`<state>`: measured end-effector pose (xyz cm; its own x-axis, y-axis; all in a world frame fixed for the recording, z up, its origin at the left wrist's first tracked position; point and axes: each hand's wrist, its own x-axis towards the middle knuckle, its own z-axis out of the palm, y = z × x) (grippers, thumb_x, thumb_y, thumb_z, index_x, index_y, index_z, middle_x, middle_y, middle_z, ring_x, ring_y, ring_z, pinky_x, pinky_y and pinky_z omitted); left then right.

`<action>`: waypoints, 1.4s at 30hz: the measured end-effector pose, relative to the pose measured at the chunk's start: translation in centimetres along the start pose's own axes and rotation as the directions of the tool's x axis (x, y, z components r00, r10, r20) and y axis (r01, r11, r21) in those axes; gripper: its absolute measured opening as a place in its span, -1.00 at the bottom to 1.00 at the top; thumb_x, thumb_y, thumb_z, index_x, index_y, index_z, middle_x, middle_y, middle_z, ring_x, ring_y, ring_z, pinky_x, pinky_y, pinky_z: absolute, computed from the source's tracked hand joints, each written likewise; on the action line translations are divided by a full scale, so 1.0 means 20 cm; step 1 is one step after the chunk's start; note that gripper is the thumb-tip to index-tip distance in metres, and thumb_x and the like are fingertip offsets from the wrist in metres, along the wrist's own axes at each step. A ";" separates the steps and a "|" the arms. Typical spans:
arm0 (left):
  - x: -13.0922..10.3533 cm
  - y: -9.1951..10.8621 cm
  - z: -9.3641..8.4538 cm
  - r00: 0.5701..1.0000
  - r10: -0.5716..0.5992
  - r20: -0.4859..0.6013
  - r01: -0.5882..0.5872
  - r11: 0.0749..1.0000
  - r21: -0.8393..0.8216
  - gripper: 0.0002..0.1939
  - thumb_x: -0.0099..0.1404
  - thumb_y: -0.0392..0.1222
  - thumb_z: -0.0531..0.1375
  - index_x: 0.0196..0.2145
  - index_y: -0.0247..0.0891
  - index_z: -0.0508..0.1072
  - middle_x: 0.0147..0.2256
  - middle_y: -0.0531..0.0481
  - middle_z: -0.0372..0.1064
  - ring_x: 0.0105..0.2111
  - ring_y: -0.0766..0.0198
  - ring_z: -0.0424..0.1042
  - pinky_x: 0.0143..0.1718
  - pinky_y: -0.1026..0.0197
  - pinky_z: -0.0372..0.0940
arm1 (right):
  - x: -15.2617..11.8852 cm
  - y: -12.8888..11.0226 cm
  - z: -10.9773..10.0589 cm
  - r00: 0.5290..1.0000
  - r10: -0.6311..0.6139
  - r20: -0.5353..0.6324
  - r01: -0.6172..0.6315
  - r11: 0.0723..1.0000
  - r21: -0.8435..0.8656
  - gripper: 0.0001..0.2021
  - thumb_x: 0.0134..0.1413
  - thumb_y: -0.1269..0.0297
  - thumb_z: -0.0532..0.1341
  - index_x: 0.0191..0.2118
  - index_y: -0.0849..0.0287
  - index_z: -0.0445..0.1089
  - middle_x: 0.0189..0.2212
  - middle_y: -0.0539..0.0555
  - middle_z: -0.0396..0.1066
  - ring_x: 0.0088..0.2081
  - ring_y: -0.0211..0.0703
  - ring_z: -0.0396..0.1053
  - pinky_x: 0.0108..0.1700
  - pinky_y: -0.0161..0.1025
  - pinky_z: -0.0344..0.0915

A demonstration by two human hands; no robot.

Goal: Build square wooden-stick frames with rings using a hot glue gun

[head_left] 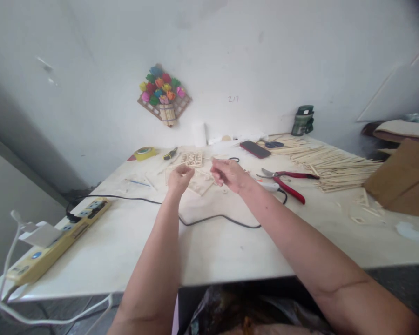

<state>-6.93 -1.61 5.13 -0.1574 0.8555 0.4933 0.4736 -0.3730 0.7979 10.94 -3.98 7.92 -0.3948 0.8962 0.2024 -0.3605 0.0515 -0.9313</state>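
Above the middle of the table, my left hand (pixel 180 178) is closed with thumb and fingers pinched together. Facing it across a small gap, my right hand (pixel 230 174) also pinches, its fingertips pointing left. Whatever either pinch holds is too small and blurred to name. Just behind the hands lies a latticed panel of light wooden sticks (pixel 192 158). A flat pale wooden piece (pixel 200 187) rests on the table under and between them, partly hidden. A white-bodied tool with a black cord (pixel 270 186) lies by my right wrist, partly covered by the forearm.
Red-handled pruning shears (pixel 282 178), a phone (pixel 254 149) and many thin sticks (pixel 328 163) lie to the right, near a cardboard box (pixel 401 179). At left are a power strip (pixel 61 246), yellow tape (pixel 145 153) and a cutter (pixel 170 153). A black cord (pixel 219 216) crosses the front.
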 end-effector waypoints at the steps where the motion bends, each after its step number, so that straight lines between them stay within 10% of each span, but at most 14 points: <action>1: 0.00 0.01 0.00 0.998 0.057 0.027 -0.057 0.998 -0.022 -0.79 -0.01 -0.07 0.20 -0.46 -0.27 0.45 -0.35 -0.05 0.41 -0.28 0.21 0.37 -0.32 0.23 0.26 | 0.01 0.00 -0.01 0.998 -0.005 -0.068 0.005 1.000 0.001 -0.69 -0.14 0.09 0.24 -0.58 0.27 0.31 -0.78 -0.10 0.20 -0.76 -0.44 0.10 -0.74 -0.44 0.06; 8: -0.05 0.13 0.07 0.840 0.525 0.136 -0.525 0.850 -0.041 -0.76 -0.05 -0.12 0.29 -0.36 -0.19 0.47 -0.30 -0.04 0.41 -0.16 0.19 0.27 -0.09 0.09 0.15 | 0.02 0.04 0.00 0.974 0.036 -0.225 -0.067 0.989 -0.131 -0.78 -0.03 0.22 0.20 -0.48 0.32 0.39 -0.58 0.10 0.43 -0.57 -0.28 0.38 -0.55 -0.36 0.33; 15: -0.06 0.13 0.10 0.815 0.579 0.027 -0.579 0.813 0.064 -0.96 0.01 -0.20 0.24 -0.53 -0.18 0.44 -0.48 0.03 0.39 -0.32 0.22 0.27 -0.23 0.14 0.18 | 0.01 0.05 -0.02 0.995 0.095 0.017 -0.092 0.983 -0.158 -0.74 -0.02 0.18 0.18 -0.41 0.33 0.41 -0.55 0.13 0.45 -0.50 -0.18 0.43 -0.48 -0.32 0.35; 21: -0.08 0.19 0.07 0.907 0.414 0.071 -0.400 0.903 -0.155 -0.98 0.00 -0.23 0.23 -0.54 -0.16 0.47 -0.46 0.00 0.41 -0.36 0.23 0.32 -0.21 0.18 0.18 | 0.00 0.02 -0.05 0.982 0.102 0.157 -0.083 0.988 -0.128 -0.80 -0.05 0.26 0.17 -0.42 0.33 0.41 -0.48 0.16 0.47 -0.45 -0.13 0.44 -0.43 -0.26 0.36; 26: -0.04 0.11 0.03 0.974 0.200 -0.104 -0.217 0.955 -0.200 -0.83 0.08 -0.10 0.14 -0.52 -0.25 0.38 -0.52 0.02 0.34 -0.44 0.32 0.32 -0.36 0.29 0.19 | 0.02 0.02 -0.07 0.997 0.079 0.007 -0.078 0.990 -0.115 -0.79 -0.06 0.24 0.18 -0.37 0.32 0.39 -0.49 0.15 0.46 -0.51 -0.20 0.42 -0.47 -0.29 0.34; 32: 0.02 -0.02 -0.09 0.925 0.015 -0.380 0.056 0.983 0.173 -0.66 0.18 -0.02 -0.06 -0.64 -0.23 0.22 -0.58 -0.01 0.25 -0.40 0.24 0.28 -0.33 0.23 0.16 | 0.05 0.04 -0.11 0.965 -0.082 -0.250 0.038 0.984 -0.176 -0.73 -0.12 0.21 0.21 -0.66 0.27 0.27 -0.75 -0.03 0.26 -0.76 -0.42 0.12 -0.73 -0.42 0.07; 38: 0.00 -0.12 -0.18 0.868 -0.149 -0.473 0.423 0.720 0.549 -0.89 -0.04 -0.19 0.13 -0.49 -0.24 0.29 -0.23 -0.29 0.28 -0.05 -0.17 0.10 -0.22 -0.06 0.09 | 0.07 0.07 -0.12 0.941 -0.152 -0.303 0.063 0.957 -0.283 -0.68 -0.17 0.16 0.22 -0.72 0.23 0.19 -0.78 -0.08 0.19 -0.77 -0.45 0.06 -0.75 -0.42 -0.02; 42: 0.02 -0.21 -0.20 0.857 -0.252 -0.451 0.496 0.640 0.586 -0.67 -0.05 -0.25 0.13 -0.24 -0.21 0.30 -0.24 -0.27 0.33 -0.08 -0.15 0.18 -0.16 -0.12 0.00 | 0.07 0.08 -0.13 0.941 -0.148 -0.306 0.042 0.943 -0.329 -0.73 -0.14 0.21 0.18 -0.69 0.23 0.21 -0.76 -0.06 0.21 -0.75 -0.45 0.09 -0.73 -0.44 0.01</action>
<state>-12.38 -1.07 3.38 -0.6445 0.6647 0.3780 0.7331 0.3965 0.5527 11.89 -1.50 5.86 -0.0595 0.9700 0.2357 -0.0785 0.2308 -0.9698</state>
